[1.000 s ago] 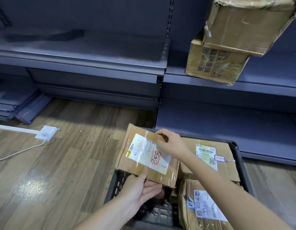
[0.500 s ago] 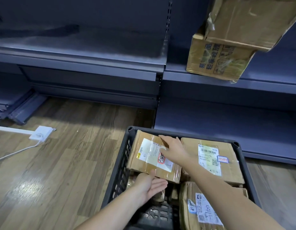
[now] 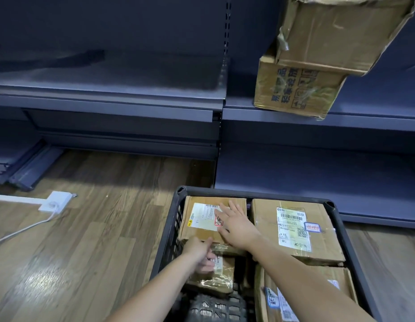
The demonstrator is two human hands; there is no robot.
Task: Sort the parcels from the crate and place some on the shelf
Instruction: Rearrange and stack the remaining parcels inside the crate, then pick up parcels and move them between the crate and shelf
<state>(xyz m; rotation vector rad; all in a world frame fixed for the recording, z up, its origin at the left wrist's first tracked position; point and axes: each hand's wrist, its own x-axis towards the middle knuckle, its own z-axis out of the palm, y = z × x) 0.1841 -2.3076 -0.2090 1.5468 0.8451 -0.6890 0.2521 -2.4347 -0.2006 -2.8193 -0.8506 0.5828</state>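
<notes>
A black plastic crate [image 3: 334, 206] stands on the floor and holds several taped cardboard parcels. A parcel with a white label [image 3: 202, 219] lies flat in its far left corner. My right hand [image 3: 235, 225] rests on top of it with fingers spread straight. My left hand [image 3: 199, 251] grips its near edge, thumb on top and fingers underneath. A smaller parcel [image 3: 215, 275] lies below that hand. A larger labelled parcel [image 3: 294, 231] fills the far right, and another parcel [image 3: 283, 300] sits nearest me on the right.
Dark blue shelving [image 3: 132, 98] runs across the back. Two stacked cardboard boxes [image 3: 301, 89] sit on its upper right shelf, the top one overhanging. A white power socket [image 3: 55, 202] with a cable lies on the wooden floor at left.
The labelled parcel was held tilted up over the crate's left rim; it now lies flat in the crate's far left corner. My right hand has flattened on top of it.
</notes>
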